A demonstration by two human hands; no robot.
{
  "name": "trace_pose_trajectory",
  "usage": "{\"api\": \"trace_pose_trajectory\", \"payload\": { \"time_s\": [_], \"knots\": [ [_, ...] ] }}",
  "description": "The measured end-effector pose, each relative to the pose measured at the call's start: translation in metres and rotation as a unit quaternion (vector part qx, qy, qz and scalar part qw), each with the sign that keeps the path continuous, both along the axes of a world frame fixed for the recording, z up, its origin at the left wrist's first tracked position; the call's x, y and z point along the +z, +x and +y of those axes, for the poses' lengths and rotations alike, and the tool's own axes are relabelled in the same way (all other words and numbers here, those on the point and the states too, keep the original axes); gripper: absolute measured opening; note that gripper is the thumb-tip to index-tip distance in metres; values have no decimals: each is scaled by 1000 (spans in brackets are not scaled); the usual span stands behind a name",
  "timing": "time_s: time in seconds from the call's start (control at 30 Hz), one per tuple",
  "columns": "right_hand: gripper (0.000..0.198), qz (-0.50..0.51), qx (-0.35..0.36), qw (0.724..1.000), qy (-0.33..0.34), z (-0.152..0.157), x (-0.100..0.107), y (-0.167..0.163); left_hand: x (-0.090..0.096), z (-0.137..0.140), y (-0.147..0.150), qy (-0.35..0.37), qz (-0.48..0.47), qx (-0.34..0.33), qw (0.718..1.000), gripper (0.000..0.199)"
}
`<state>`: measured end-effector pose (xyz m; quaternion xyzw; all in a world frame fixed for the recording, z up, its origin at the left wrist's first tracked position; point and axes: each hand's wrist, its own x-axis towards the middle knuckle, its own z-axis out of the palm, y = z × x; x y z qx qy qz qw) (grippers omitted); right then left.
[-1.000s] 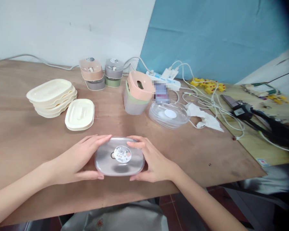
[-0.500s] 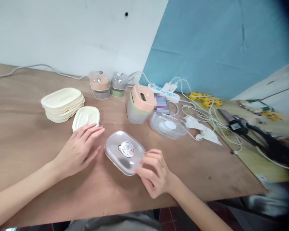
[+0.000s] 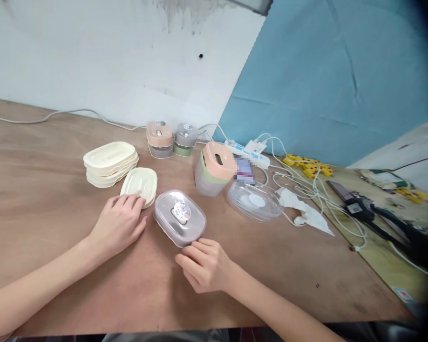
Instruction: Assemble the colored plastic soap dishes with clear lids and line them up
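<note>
A grey food container [image 3: 176, 228] with a clear lid and a round white label sits in front of me, its lid on. My right hand [image 3: 205, 266] is closed at its near right corner, fingers curled and pinching the edge. My left hand [image 3: 117, 223] rests its fingertips on the near edge of a small cream plastic lid [image 3: 144, 183], thumb held apart from the fingers. Behind it to the left is a stack of larger cream lids [image 3: 109, 156].
Nested pink, green and grey tubs [image 3: 219, 164] stand beyond the container. Clear oval lids [image 3: 255, 204] lie right of them. Small pink [image 3: 159, 135] and grey containers [image 3: 186, 135] stand by the wall. A power strip [image 3: 253, 154], cables, tissue [image 3: 305, 211] and yellow pieces [image 3: 308, 166] are at right.
My left fingers have come down onto the small cream lid. My right hand has shifted left along the container to its near corner, its fingers more curled. The view has tilted upward.
</note>
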<state>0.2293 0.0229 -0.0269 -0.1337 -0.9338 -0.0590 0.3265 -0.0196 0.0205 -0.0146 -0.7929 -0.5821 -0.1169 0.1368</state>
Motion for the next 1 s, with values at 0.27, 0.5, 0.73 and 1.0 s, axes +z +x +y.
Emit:
{"api": "trace_pose_trajectory", "payload": {
  "time_s": [0.27,0.5,0.73,1.0],
  "knots": [
    [20,-23,9,995,-95,-4,-2,-14,2,0,-1,-35,-24,-6,999,21],
    [37,-78,-99,968,-217,-2,1,-31,3,0,-2,-51,-41,-18,998,26],
    [48,-65,-144,942,-296,51,-4,-77,2,0,-2,-53,-38,-15,998,27],
    [36,23,-152,923,-353,115,-10,-107,1,1,-3,-56,-29,-6,998,28]
  ]
}}
